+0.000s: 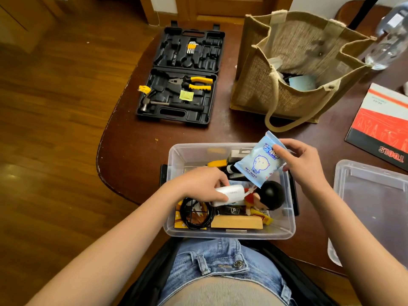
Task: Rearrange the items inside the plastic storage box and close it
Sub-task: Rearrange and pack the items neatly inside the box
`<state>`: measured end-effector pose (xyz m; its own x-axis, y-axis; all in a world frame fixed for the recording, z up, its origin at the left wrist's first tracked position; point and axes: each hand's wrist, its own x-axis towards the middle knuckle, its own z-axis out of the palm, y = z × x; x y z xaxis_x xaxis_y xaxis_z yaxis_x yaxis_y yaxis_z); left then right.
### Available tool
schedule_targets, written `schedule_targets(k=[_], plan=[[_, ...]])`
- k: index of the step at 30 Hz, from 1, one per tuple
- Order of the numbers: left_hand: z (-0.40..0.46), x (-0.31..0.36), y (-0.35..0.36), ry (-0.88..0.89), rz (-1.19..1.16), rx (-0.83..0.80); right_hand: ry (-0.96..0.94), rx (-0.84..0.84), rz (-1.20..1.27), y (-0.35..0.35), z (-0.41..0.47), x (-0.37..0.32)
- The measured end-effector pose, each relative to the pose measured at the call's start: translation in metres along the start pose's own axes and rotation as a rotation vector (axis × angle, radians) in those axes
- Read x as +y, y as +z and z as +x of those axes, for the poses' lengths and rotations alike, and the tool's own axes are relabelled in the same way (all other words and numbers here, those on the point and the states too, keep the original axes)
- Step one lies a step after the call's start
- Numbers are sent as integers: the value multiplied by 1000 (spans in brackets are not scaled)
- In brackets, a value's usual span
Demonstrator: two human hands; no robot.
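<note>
A clear plastic storage box point(174, 164) stands open at the near table edge, in front of me. My left hand point(202, 184) grips a white charger block point(231, 194) over the box's middle. My right hand point(302, 164) holds a blue wet wipes pack point(257, 164) above the box's far right part. Inside lie a black-haired doll point(272, 195), a coiled black cable point(194, 214), a wooden block point(236, 221), a yellow-handled tool point(217, 163) and small packets. The box's clear lid point(373, 195) lies on the table to the right.
An open black tool case point(183, 76) with yellow pliers and a hammer lies at the far left of the brown table point(136, 155). A jute bag point(293, 69) stands behind the box. A red and black booklet point(382, 124) lies at the right, a clear bottle point(390, 38) above it.
</note>
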<state>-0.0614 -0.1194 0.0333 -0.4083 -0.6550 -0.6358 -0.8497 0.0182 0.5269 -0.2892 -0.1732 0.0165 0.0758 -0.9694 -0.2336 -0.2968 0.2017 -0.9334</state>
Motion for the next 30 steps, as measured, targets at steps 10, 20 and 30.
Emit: schedule_targets(k=[10,20,30], plan=[[42,16,58,-42,349,135,-56,-70,-29,4,0,-5],[13,-33,24,-149,-332,349,-84,-218,-87,19,6,-7],[0,-35,11,-20,-1021,246,-130,-368,-144,69,15,-10]])
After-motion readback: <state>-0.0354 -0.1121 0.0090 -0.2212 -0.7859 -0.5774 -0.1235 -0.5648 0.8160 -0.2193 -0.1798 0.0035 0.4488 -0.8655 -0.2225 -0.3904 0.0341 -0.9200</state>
